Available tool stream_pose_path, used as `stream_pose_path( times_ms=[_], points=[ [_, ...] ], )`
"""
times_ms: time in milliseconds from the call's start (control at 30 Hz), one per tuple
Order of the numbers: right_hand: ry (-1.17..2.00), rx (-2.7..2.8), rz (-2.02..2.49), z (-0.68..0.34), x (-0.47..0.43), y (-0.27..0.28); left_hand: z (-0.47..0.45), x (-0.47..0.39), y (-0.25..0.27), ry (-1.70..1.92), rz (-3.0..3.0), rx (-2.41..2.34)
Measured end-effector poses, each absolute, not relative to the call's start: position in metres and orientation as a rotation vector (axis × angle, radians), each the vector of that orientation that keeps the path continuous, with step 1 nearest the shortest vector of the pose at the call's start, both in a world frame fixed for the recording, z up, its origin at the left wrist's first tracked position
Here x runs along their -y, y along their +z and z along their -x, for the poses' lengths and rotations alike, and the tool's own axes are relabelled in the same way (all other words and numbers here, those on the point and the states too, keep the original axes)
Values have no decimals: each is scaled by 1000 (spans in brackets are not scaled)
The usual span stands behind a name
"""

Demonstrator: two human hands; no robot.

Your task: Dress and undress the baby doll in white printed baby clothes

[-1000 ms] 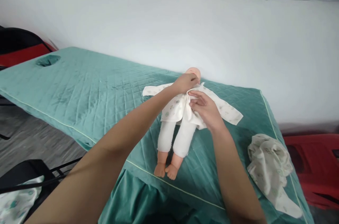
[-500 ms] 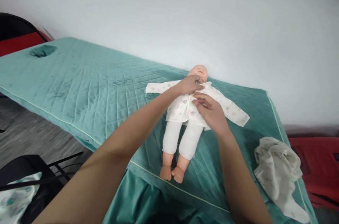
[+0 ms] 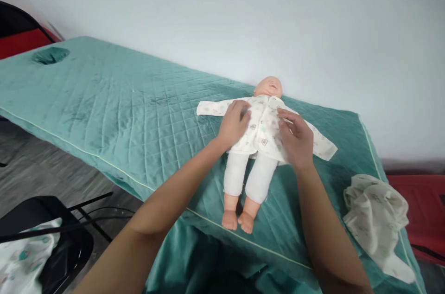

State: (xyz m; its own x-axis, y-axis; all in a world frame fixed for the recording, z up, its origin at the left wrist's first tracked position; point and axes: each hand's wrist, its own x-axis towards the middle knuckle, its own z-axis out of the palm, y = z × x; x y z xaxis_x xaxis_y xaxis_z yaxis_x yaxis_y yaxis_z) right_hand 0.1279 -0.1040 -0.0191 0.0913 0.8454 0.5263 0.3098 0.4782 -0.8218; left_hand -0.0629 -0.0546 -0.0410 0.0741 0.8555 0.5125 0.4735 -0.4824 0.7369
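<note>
A baby doll [image 3: 268, 86] lies on its back on the green quilted bed cover, head toward the wall and feet toward me. On it is a white printed jacket [image 3: 257, 134], its front edges meeting down the middle and its sleeves spread to both sides. White leggings reach to the doll's shins. My left hand [image 3: 235, 124] is over the jacket's left side, fingers loosely bent and apart, with nothing seen in them. At the jacket's right side my right hand [image 3: 298, 138] is open too, fingers curved and partly blurred.
A crumpled white printed garment [image 3: 377, 220] lies at the right end of the bed [image 3: 121, 99]. Beside that end stands a red chair [image 3: 422, 210]. A black chair [image 3: 74, 238] at lower left holds a printed cloth [image 3: 26, 261]. The wall runs along the far side.
My hands have come away from the doll's neck and jacket front and moved apart to its two sides. The jacket's collar and front now show. The view has tilted slightly downward.
</note>
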Motion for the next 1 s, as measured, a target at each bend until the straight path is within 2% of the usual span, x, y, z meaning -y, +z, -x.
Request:
stream_pose_path(
  times_ms=[100, 200, 433, 567, 800, 1000],
  points=[
    [463, 1522, 1124, -132, 106, -26, 91, 96, -67, 1393, -1868, -1413],
    [434, 1442, 1180, -138, 121, -39, 113, 128, -82, 1248, -1851, -1464],
    [594, 1305, 1386, -161, 192, -81, 125, 158, -82, 842, -2224, -1500],
    [507, 1429, 1531, -159, 208, -85, 123, 159, -83, 754, -2297, -1558],
    [326, 1469, 1695, -144, 196, -77, 111, 151, -81, 724, -2390, -1594],
    [272, 1448, 1743, -145, 201, -79, 114, 153, -82, 860, -2321, -1597]
  ],
)
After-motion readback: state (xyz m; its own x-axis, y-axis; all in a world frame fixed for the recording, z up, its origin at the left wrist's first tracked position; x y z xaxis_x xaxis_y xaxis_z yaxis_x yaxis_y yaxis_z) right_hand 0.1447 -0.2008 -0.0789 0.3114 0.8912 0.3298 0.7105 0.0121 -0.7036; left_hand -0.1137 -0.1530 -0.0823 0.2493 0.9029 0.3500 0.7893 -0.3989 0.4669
